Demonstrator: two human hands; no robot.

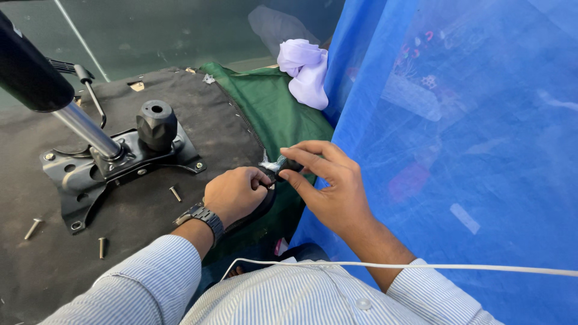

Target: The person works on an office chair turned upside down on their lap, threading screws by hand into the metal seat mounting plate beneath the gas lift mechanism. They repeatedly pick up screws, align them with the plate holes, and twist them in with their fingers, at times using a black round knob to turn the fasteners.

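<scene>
Fingertips (288,174) of the right hand (328,186) are pinched on a small dark tool (283,164) at the seat edge; the left hand (235,194) is curled shut over the black edge trim (260,207) beside it. Green fabric (271,111) is seen pulled over part of the upturned seat (205,126). Mechanism plate (114,165) sits unfastened, judging by loose screws (175,194). Tool tip hidden; type unclear.

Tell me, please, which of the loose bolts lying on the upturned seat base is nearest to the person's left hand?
The bolt just right of the metal bracket; it lies close to the left hand, while the others sit far left.
</scene>
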